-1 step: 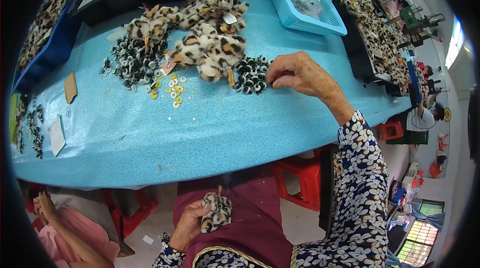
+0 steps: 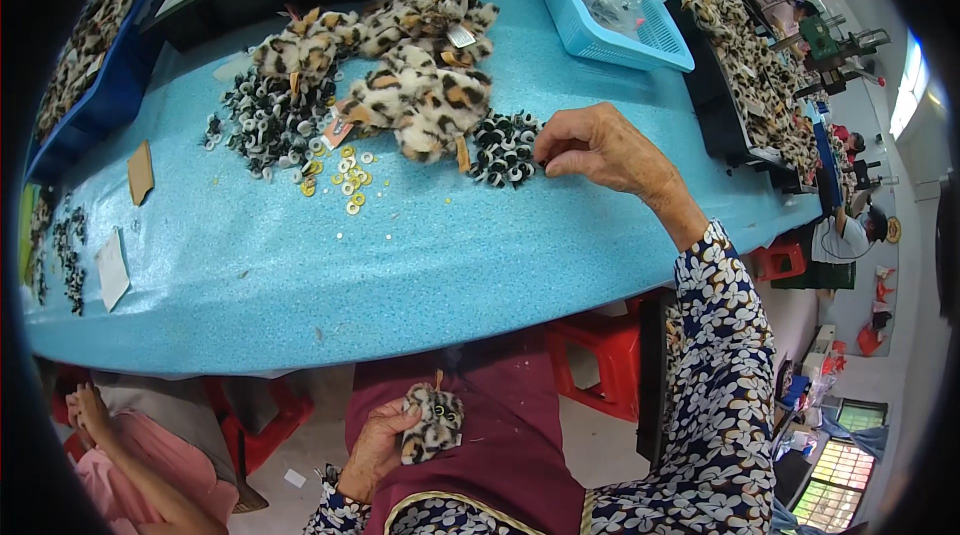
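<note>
Over my lap, my left hand (image 2: 374, 443) grips a small spotted plush animal skin (image 2: 433, 422) with yellow-rimmed eyes and a tan tab on top. My right hand (image 2: 588, 147) reaches over the table, thumb and forefinger pinched at the right edge of a small pile of black and white plastic pieces (image 2: 502, 149). Whatever lies between those fingertips is too small and hidden to make out. Beside that pile, several more spotted plush skins (image 2: 425, 100) lie heaped, some with paper tags. A larger pile of black and white pieces (image 2: 275, 120) spreads to their left.
Yellow and white rings (image 2: 352, 175) lie scattered on the blue tabletop (image 2: 420, 265). A light-blue basket (image 2: 625, 50) with clear plastic bags stands at the far right, near a dark bin (image 2: 720, 100) of plush skins. A co-worker in pink (image 2: 150, 465) sits at lower left. Red stools (image 2: 605, 365) stand below the table.
</note>
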{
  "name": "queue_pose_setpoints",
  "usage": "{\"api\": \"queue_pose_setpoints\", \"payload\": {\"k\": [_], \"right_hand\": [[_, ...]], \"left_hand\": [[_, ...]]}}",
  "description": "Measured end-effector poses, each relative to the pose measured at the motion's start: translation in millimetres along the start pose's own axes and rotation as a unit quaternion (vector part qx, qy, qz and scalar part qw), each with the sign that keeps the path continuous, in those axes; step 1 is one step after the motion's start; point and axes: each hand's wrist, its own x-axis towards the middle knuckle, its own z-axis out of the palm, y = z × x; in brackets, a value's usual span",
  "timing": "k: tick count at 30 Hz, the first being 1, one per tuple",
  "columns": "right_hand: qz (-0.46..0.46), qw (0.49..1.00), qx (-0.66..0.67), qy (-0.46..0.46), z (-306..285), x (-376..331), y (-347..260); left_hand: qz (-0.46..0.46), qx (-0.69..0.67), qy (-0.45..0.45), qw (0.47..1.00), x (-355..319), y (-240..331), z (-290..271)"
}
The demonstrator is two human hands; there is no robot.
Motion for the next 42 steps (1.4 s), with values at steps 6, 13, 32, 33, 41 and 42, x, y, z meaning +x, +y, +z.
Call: {"api": "queue_pose_setpoints", "payload": {"k": [6,13,32,33,41,42], "right_hand": [[0.076,0.997,0.021,0.020,1,-3,-4],[0.064,0.997,-0.030,0.016,0,-6,1],[0.065,0.904,0.368,0.210,93,-131,-72],[0.083,0.877,0.421,0.217,115,-138,-79],[0.195,0.676,0.691,0.168,234,-161,-119],[0.192,0.676,0.691,0.169,237,-162,-122]], "left_hand": [[-0.003,0.000,0.008,1.000,2,0,-2],[-0.007,-0.001,0.005,1.000,0,4,3],[0.079,0.004,-0.006,0.997,-11,5,29],[0.079,0.006,-0.002,0.997,-11,3,26],[0.086,0.026,-0.014,0.996,-17,-17,24],[0.087,0.029,-0.014,0.996,-19,-20,24]]}}
